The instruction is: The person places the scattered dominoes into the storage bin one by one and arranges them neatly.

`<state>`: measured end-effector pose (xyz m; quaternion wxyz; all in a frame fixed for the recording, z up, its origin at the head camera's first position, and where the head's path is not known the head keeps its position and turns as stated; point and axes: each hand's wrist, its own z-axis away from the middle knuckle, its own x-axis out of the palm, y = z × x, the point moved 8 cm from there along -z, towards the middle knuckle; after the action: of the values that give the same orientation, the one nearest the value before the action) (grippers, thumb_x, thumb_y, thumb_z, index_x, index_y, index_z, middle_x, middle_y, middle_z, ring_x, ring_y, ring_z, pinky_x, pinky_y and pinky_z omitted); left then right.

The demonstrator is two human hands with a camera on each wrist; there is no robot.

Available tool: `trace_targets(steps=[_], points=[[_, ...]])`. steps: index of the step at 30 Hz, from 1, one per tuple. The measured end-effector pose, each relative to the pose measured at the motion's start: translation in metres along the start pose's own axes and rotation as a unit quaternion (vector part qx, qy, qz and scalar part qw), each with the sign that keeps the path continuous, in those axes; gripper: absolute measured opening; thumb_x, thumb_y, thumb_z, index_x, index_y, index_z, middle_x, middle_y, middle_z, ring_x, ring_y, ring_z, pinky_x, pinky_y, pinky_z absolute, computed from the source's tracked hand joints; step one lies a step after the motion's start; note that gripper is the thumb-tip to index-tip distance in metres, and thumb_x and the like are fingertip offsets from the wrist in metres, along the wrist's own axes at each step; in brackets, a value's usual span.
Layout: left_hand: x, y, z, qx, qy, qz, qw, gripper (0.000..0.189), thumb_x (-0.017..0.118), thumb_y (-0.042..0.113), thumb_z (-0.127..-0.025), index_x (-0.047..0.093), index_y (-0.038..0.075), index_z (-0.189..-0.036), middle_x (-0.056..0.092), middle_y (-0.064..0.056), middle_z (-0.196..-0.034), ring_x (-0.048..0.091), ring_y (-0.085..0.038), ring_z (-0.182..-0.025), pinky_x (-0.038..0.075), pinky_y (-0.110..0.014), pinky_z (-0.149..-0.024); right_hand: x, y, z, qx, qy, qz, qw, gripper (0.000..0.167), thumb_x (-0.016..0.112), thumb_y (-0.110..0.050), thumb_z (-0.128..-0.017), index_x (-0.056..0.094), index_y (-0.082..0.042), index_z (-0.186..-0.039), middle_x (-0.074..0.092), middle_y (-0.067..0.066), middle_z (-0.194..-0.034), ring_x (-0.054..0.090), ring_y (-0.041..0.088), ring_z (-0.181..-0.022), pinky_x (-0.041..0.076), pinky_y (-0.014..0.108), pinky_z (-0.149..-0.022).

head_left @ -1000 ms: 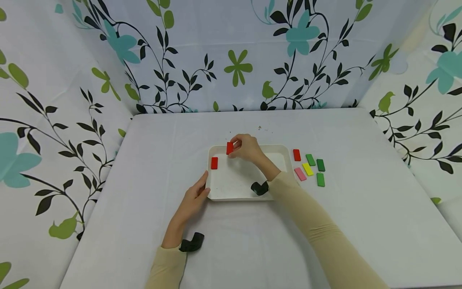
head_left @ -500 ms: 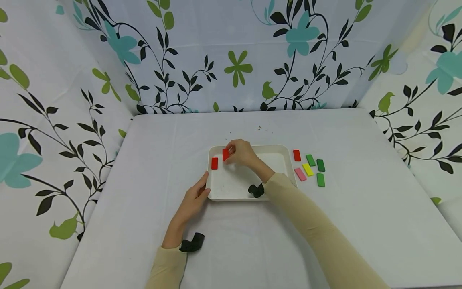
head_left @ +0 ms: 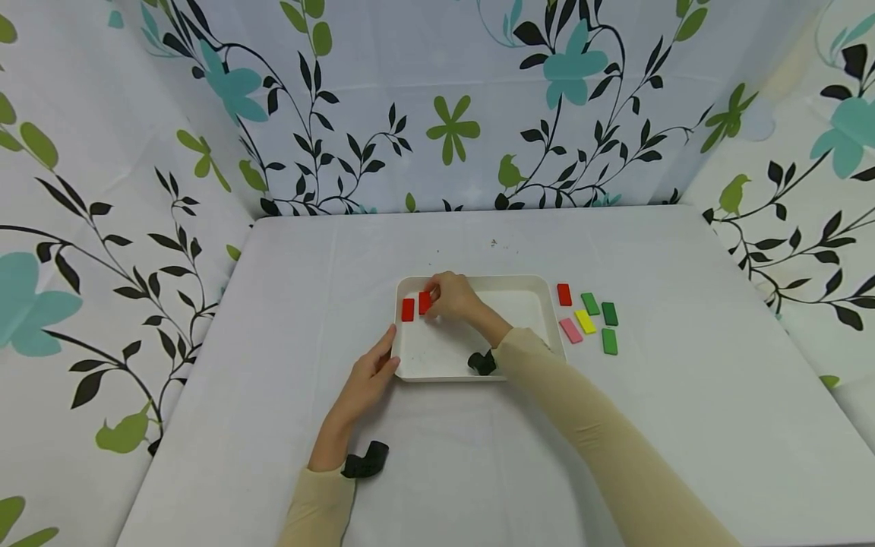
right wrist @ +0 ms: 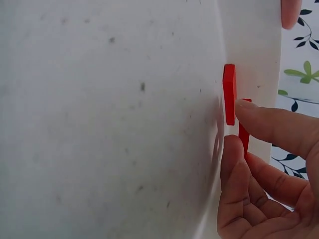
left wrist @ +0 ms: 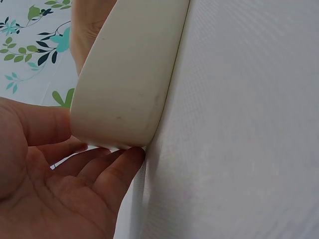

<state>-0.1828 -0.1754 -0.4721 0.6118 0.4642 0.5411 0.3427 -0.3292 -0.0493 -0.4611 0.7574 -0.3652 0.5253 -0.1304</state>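
Observation:
In the head view a white tray (head_left: 444, 353) lies on the table. Inside its left end is a red rectangular block (head_left: 408, 310). My right hand (head_left: 453, 298) reaches over the tray and pinches a second red block (head_left: 424, 303) between thumb and fingertips, just right of the first one. The right wrist view shows both red blocks near the tray wall (right wrist: 259, 59), close together; whether they touch I cannot tell. My left hand (head_left: 362, 384) holds the tray's near left side. In the left wrist view its thumb is at the rim and its fingertips lie against the lower edge.
Right of the tray lie a red block (head_left: 563, 295), a pink block (head_left: 570, 330), a yellow block (head_left: 585, 321) and several green blocks (head_left: 610, 341). A white cloth (head_left: 437, 463) covers the table. Patterned curtains (head_left: 451, 76) stand behind and at both sides.
My right hand has moved left and toward me with the pinched red block, bringing it beside the first red block. The left hand has stayed at the tray.

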Motion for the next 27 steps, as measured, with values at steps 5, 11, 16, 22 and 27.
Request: trace_targets(steps=[5,11,16,22,27], points=[[0.000,-0.002,0.000,0.002,-0.002,0.004,1.0000,0.057,0.047,0.002,-0.101,0.021,-0.005,-0.152,0.020,-0.020,-0.161,0.021,-0.034,-0.148,0.025,-0.042,-0.116,0.005,-0.002,0.000,-0.005,-0.003,0.004,1.0000,0.046,0.085,-0.008,-0.072,0.066,-0.002,-0.113,0.064,0.007,-0.091,0.056,0.019,-0.083,0.051,0.025,-0.070],[0.000,-0.003,0.001,0.007,-0.010,0.006,0.9999,0.056,0.045,0.003,-0.103,0.021,-0.004,-0.153,0.018,-0.019,-0.161,0.019,-0.033,-0.149,0.023,-0.041,-0.117,0.010,-0.002,-0.003,-0.011,-0.005,0.006,0.9999,0.043,0.087,-0.007,-0.070,0.066,-0.001,-0.107,0.060,0.006,-0.086,0.053,0.017,-0.079,0.046,0.022,-0.065],[0.001,-0.003,0.000,0.005,-0.010,0.009,0.9999,0.057,0.046,0.003,-0.102,0.020,-0.004,-0.153,0.018,-0.018,-0.162,0.019,-0.032,-0.149,0.023,-0.040,-0.118,0.012,-0.002,-0.003,-0.011,-0.004,0.009,0.9999,0.042,0.087,-0.007,-0.070,0.066,-0.001,-0.106,0.060,0.006,-0.086,0.053,0.017,-0.079,0.046,0.021,-0.064],[0.001,-0.004,-0.001,0.004,-0.007,0.004,1.0000,0.058,0.046,0.002,-0.102,0.020,-0.004,-0.153,0.019,-0.018,-0.161,0.021,-0.032,-0.148,0.024,-0.041,-0.118,0.013,-0.003,-0.003,-0.008,-0.006,0.010,0.9999,0.044,0.087,-0.006,-0.069,0.065,0.000,-0.107,0.060,0.006,-0.088,0.053,0.017,-0.080,0.046,0.020,-0.064],[0.001,-0.004,-0.001,0.001,-0.007,0.003,1.0000,0.057,0.046,0.003,-0.102,0.021,-0.004,-0.153,0.019,-0.018,-0.161,0.020,-0.032,-0.148,0.024,-0.042,-0.118,0.014,-0.003,-0.003,-0.011,-0.005,0.008,0.9999,0.045,0.088,-0.007,-0.069,0.065,0.000,-0.107,0.060,0.006,-0.088,0.053,0.018,-0.081,0.046,0.021,-0.065]])
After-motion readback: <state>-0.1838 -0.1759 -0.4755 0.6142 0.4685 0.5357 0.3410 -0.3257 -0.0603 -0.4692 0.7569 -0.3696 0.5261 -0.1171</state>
